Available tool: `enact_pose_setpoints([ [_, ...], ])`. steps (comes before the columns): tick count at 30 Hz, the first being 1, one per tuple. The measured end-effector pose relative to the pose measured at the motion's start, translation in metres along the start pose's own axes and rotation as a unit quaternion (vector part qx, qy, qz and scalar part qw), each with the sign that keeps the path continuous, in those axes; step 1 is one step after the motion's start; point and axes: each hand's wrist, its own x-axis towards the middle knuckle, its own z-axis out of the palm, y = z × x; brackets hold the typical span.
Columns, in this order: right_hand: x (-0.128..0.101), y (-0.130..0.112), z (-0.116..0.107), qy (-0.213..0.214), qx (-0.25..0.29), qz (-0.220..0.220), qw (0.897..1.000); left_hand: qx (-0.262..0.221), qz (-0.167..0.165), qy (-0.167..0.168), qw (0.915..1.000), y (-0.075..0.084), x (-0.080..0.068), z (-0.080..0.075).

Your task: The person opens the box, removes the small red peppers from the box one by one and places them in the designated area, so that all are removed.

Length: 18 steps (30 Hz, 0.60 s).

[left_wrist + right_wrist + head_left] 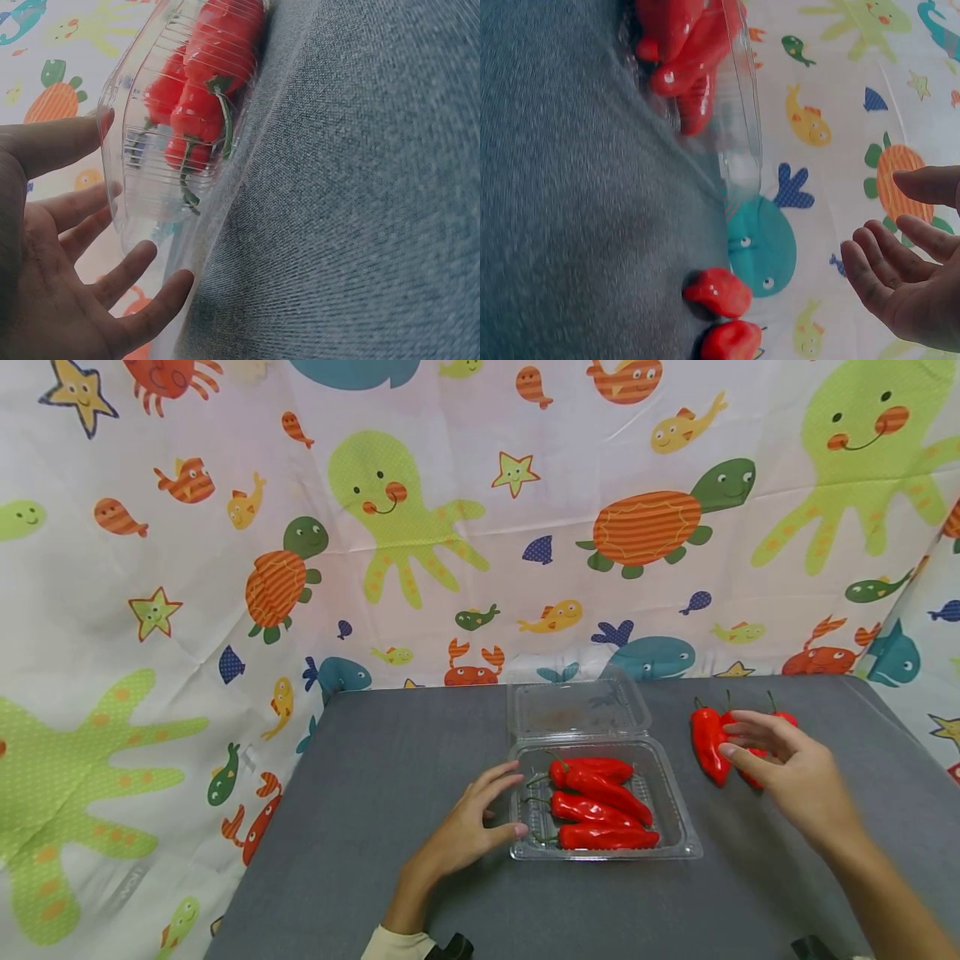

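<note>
A clear plastic clamshell box (678, 822) sits on the table with its lid (577, 714) folded back. Several red peppers (609, 837) lie in it side by side, green stems to the left. My left hand (467, 825), fingers spread and slightly bent, is at the box's left side; in the left wrist view its thumb (67, 146) reaches the rim. To the right of the box, my right hand (798, 777) is held above loose red peppers (707, 745), partly covering them. The right wrist view shows nothing between its loosely bent fingers (881, 262), apart from the peppers (724, 292).
Grey cloth covers the table (405, 760). Behind and to the left hangs a white curtain (450, 510) printed with sea animals. The raised lid stands near the table's back edge, close to the curtain.
</note>
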Motion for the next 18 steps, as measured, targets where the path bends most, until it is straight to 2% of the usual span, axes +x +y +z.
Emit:
enact_pose_setpoints([
  [18,-0.007,-0.021,0.027,-0.098,0.033,-0.016,0.994,-0.007,0.0,0.0,1.0,0.001,0.0,0.0],
])
